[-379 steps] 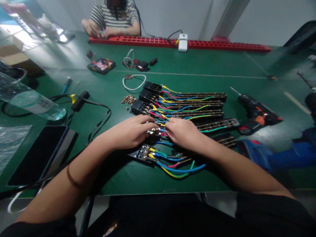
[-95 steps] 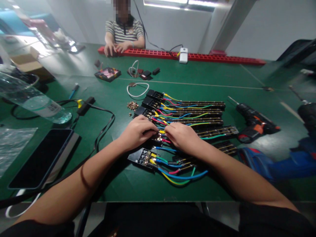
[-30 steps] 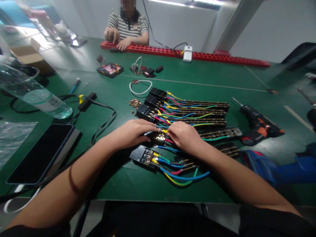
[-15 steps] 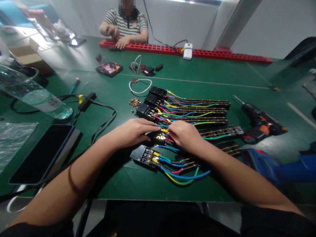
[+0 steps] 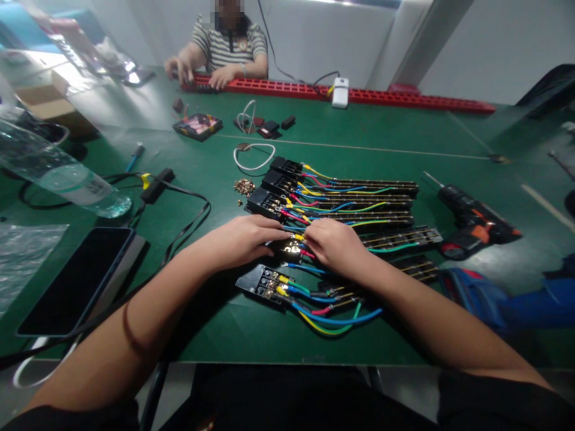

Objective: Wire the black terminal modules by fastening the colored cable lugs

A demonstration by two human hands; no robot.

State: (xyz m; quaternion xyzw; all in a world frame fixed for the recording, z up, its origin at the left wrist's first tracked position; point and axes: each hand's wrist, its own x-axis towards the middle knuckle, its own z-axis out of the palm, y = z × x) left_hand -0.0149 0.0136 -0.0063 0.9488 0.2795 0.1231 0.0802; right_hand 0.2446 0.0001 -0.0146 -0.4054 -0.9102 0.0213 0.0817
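Note:
My left hand (image 5: 245, 239) and my right hand (image 5: 335, 244) meet over a black terminal block (image 5: 287, 247) with brass contacts, near the table's middle. Fingers of both hands curl down onto the block and its coloured wire ends; what the fingertips pinch is too small to make out. A second wired block (image 5: 263, 282) lies just in front of my hands. Three more blocks with long strips (image 5: 359, 197) lie in a row behind them. A small heap of brass screws (image 5: 244, 187) sits to the left of that row.
A cordless drill (image 5: 471, 218) lies to the right. A phone (image 5: 72, 281), a water bottle (image 5: 63, 179) and black cables (image 5: 179, 203) sit at left. Across the green table (image 5: 381, 131), a person in a striped shirt (image 5: 224, 51) works at a long red strip (image 5: 404, 99).
My hands have stayed on the same block, with only slight finger shifts. The person opposite has moved one hand out to the left along the red strip.

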